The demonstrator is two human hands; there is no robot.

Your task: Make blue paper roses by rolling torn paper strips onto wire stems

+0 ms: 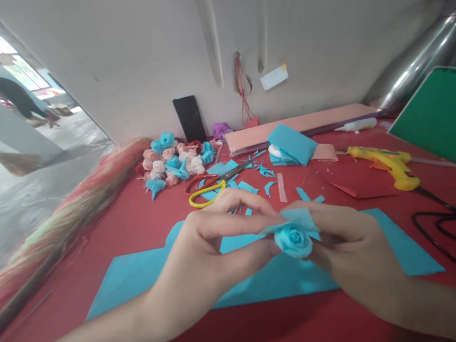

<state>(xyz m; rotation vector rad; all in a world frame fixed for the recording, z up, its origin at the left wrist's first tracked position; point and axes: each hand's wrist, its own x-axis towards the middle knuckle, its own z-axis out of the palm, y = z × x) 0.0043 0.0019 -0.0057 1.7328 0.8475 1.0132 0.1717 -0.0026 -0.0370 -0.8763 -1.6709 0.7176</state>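
A blue crepe paper rose point(294, 241) is held up between both my hands, its rolled centre facing me. My left hand point(222, 246) pinches its left side between thumb and fingers. From the other side, my right hand point(350, 245) closes its fingers on the rose, with part of them hidden behind the petals. A loose-edged blue petal point(302, 219) stands out at the top of the rose. Below the hands lies a large sheet of blue crepe paper point(137, 275) on the red table covering point(147, 338).
Behind the hands lie scissors point(209, 190) with red and yellow handles among blue scraps point(266, 172). Finished paper roses point(175, 162) are heaped at the back left, near a leaning phone point(189, 118). To the right are a yellow glue gun point(387, 162) and its black cord point(440, 221). A person point(16, 96) bends in the background.
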